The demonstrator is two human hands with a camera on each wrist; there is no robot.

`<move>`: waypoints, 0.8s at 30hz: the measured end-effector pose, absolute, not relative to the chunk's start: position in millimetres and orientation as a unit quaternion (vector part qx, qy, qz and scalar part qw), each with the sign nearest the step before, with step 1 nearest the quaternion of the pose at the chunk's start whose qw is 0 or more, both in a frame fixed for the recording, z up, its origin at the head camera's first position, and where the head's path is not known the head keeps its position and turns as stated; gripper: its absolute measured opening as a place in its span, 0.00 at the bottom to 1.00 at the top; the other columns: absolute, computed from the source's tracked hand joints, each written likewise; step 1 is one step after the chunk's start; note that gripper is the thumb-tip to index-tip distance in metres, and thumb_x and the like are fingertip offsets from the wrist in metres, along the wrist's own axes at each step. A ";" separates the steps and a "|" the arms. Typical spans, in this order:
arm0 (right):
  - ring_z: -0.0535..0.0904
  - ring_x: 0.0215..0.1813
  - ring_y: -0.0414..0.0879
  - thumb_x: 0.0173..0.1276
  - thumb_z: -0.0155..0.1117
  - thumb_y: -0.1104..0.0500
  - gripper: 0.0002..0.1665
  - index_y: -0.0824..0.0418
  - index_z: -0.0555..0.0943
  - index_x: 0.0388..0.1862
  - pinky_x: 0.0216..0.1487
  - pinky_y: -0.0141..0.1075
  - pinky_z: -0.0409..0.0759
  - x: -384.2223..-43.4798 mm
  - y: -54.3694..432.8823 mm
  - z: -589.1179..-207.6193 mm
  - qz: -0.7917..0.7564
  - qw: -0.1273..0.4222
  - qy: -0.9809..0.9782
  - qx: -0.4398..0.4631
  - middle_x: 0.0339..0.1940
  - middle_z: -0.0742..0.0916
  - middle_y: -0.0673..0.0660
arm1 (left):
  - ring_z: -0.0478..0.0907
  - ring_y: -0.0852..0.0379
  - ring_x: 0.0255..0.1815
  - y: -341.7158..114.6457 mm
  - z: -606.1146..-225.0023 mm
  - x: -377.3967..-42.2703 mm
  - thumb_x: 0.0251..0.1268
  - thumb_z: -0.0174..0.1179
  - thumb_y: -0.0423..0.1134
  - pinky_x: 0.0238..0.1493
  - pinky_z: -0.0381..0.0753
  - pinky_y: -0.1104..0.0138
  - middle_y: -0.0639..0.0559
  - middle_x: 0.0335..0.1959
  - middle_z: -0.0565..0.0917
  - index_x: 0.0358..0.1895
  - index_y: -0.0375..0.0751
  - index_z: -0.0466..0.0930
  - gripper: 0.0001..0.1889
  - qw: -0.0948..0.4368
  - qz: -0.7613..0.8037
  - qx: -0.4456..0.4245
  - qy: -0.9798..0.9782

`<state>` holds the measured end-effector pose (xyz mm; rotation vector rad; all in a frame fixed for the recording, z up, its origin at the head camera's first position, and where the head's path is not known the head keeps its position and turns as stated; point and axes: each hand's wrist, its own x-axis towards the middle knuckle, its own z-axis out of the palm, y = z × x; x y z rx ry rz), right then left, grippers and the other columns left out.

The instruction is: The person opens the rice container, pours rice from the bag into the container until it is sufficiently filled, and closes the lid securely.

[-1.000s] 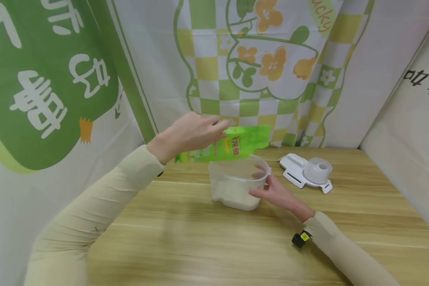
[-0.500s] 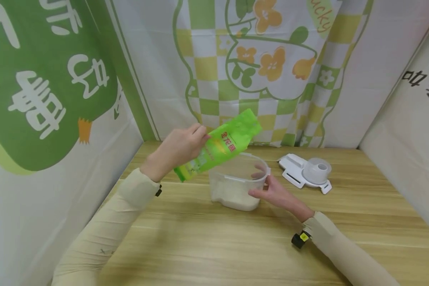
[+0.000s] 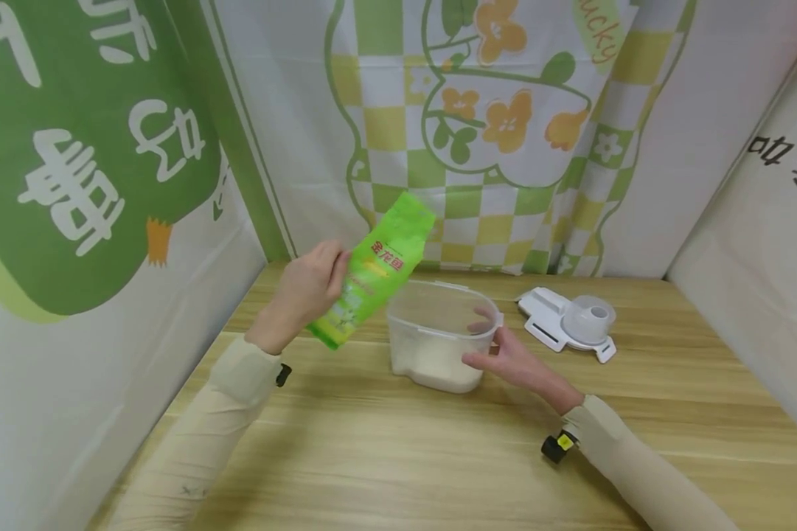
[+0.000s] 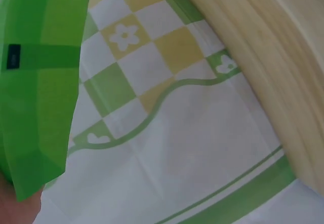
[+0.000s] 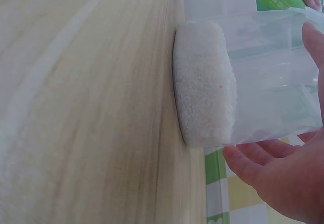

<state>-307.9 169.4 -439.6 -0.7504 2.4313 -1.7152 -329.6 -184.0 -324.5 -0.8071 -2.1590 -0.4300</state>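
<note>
My left hand (image 3: pixel 310 282) grips a bright green rice bag (image 3: pixel 383 259) by its side, left of the container and above the table. The bag tilts, its top end up and to the right, and looks flattened. In the left wrist view the green bag (image 4: pixel 45 92) fills the left edge. A clear plastic container (image 3: pixel 408 332) stands upright on the table without a lid. White rice (image 5: pixel 205 84) lies in its lower part. My right hand (image 3: pixel 520 363) holds the container's right side, thumb in front and fingers behind; the right wrist view shows the same hold.
A white lid (image 3: pixel 547 313) with a clear round cup (image 3: pixel 590 317) lies on the wooden table (image 3: pixel 398 457), right of the container. Printed cloth (image 3: pixel 454 214) hangs behind the table, and further sheets line the left and right sides.
My left hand has drawn the green bag from above the container to the left and turned it from nearly level to steeply tilted. My right hand and the container have stayed put.
</note>
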 end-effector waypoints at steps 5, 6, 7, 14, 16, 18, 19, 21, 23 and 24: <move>0.74 0.63 0.68 0.61 0.71 0.62 0.51 0.63 0.52 0.76 0.60 0.52 0.78 -307.6 170.7 -441.4 -0.565 0.032 0.788 -0.244 0.66 0.72 0.77 | 0.65 0.56 0.18 -195.6 -337.8 -330.7 0.77 0.46 0.36 0.16 0.67 0.67 0.48 0.22 0.70 0.33 0.36 0.71 0.11 0.359 -0.184 -0.278 -0.872; 0.74 0.63 0.68 0.62 0.71 0.62 0.51 0.63 0.52 0.76 0.60 0.50 0.78 -307.6 170.9 -441.8 -0.566 0.032 0.787 -0.245 0.66 0.72 0.77 | 0.65 0.56 0.18 -198.2 -341.2 -332.0 0.78 0.46 0.37 0.16 0.66 0.68 0.49 0.21 0.69 0.33 0.36 0.70 0.12 0.351 -0.185 -0.270 -0.877; 0.73 0.63 0.68 0.62 0.71 0.62 0.51 0.62 0.52 0.76 0.59 0.49 0.79 -307.2 170.7 -441.6 -0.567 0.033 0.786 -0.245 0.66 0.72 0.77 | 0.64 0.57 0.17 -200.8 -344.9 -333.6 0.78 0.45 0.37 0.16 0.66 0.68 0.49 0.20 0.69 0.32 0.37 0.70 0.12 0.343 -0.187 -0.261 -0.883; 0.74 0.62 0.68 0.62 0.71 0.62 0.51 0.66 0.51 0.75 0.58 0.47 0.80 -305.0 170.5 -439.4 -0.561 0.038 0.789 -0.247 0.65 0.72 0.78 | 0.65 0.57 0.15 -217.7 -366.7 -345.0 0.77 0.45 0.38 0.17 0.65 0.68 0.49 0.18 0.71 0.31 0.36 0.73 0.14 0.280 -0.199 -0.209 -0.916; 0.74 0.62 0.68 0.62 0.71 0.62 0.51 0.66 0.51 0.75 0.58 0.44 0.80 -305.1 169.9 -438.3 -0.559 0.040 0.790 -0.249 0.65 0.72 0.78 | 0.65 0.57 0.15 -221.7 -371.6 -347.1 0.77 0.44 0.37 0.16 0.64 0.68 0.49 0.17 0.72 0.31 0.36 0.73 0.14 0.264 -0.208 -0.194 -0.922; 0.74 0.62 0.68 0.62 0.71 0.61 0.51 0.66 0.51 0.75 0.57 0.42 0.80 -305.7 169.7 -437.7 -0.557 0.041 0.791 -0.250 0.65 0.72 0.78 | 0.65 0.58 0.14 -225.5 -376.4 -349.1 0.77 0.44 0.37 0.15 0.64 0.68 0.49 0.16 0.71 0.31 0.36 0.72 0.14 0.248 -0.216 -0.176 -0.928; 0.74 0.62 0.68 0.62 0.71 0.61 0.51 0.66 0.51 0.75 0.56 0.41 0.80 -306.2 169.9 -437.6 -0.556 0.042 0.791 -0.251 0.65 0.72 0.78 | 0.65 0.58 0.14 -227.2 -378.9 -350.0 0.77 0.43 0.37 0.15 0.64 0.68 0.49 0.16 0.71 0.31 0.36 0.72 0.14 0.241 -0.220 -0.167 -0.930; 0.75 0.62 0.68 0.62 0.71 0.61 0.51 0.66 0.51 0.75 0.56 0.39 0.81 -307.2 169.9 -437.5 -0.554 0.043 0.792 -0.252 0.66 0.72 0.78 | 0.64 0.58 0.13 -230.8 -384.4 -352.1 0.77 0.42 0.38 0.14 0.64 0.69 0.49 0.16 0.70 0.31 0.37 0.72 0.15 0.226 -0.226 -0.153 -0.935; 0.75 0.62 0.68 0.62 0.71 0.61 0.51 0.66 0.51 0.75 0.55 0.39 0.81 -307.8 169.9 -437.4 -0.554 0.043 0.792 -0.253 0.66 0.71 0.78 | 0.65 0.58 0.14 -233.6 -388.7 -353.6 0.78 0.41 0.38 0.14 0.64 0.69 0.50 0.16 0.70 0.31 0.37 0.72 0.15 0.209 -0.232 -0.140 -0.939; 0.75 0.62 0.68 0.62 0.71 0.61 0.51 0.66 0.51 0.75 0.55 0.38 0.81 -308.1 169.9 -437.3 -0.554 0.043 0.792 -0.254 0.66 0.71 0.78 | 0.64 0.58 0.14 -234.9 -390.7 -354.3 0.78 0.40 0.38 0.14 0.64 0.69 0.50 0.16 0.70 0.31 0.37 0.72 0.16 0.203 -0.234 -0.134 -0.941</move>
